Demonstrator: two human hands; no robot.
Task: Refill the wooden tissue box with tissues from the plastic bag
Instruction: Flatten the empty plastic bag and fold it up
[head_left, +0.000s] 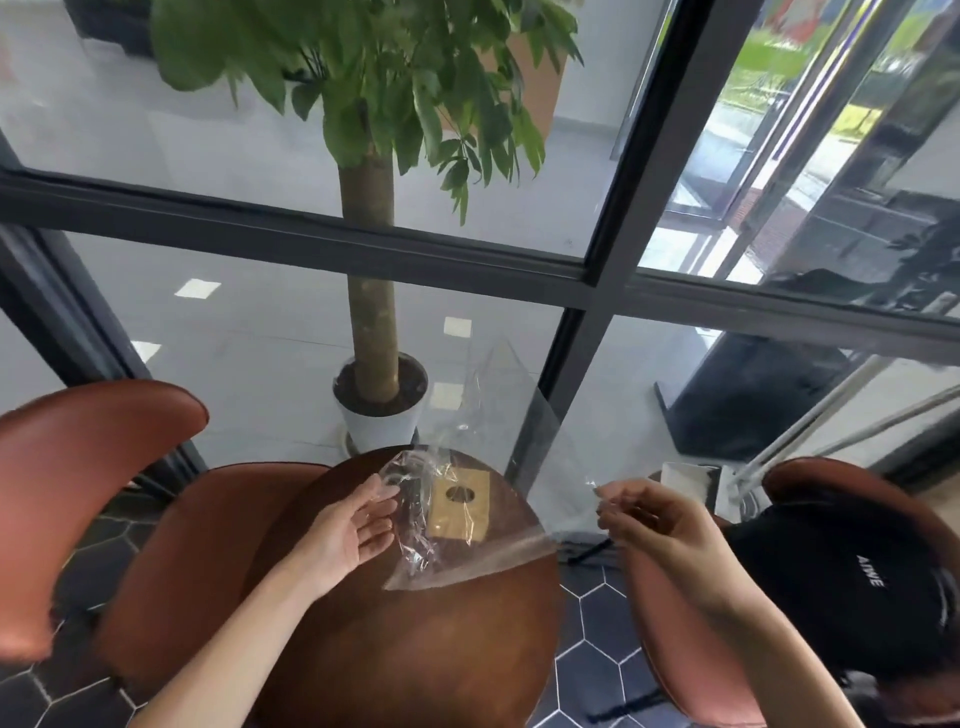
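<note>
Head view, looking down on a round dark wooden table (415, 649). The wooden tissue box (460, 501) sits on the far part of the table top, its lid uppermost with an oval slot; it is seen through a clear plastic bag (498, 457) held above it. The bag looks empty and see-through, one end crumpled near the left hand, the rest stretched in a flat sheet rising towards the window frame (613, 223). The left hand (353, 530) is spread, palm turned inward, its fingertips touching the crumpled end of the bag just left of the box; the right hand (649, 519) is curled, thumb and fingers pinching the bag's right edge, beyond the table rim. No tissues are visible. Red-brown chairs (104, 467) stand to the left and right of the table; a black bag (841, 582) rests on the right chair; a potted tree (371, 312) in a white pot stands behind the table by the glass.
</note>
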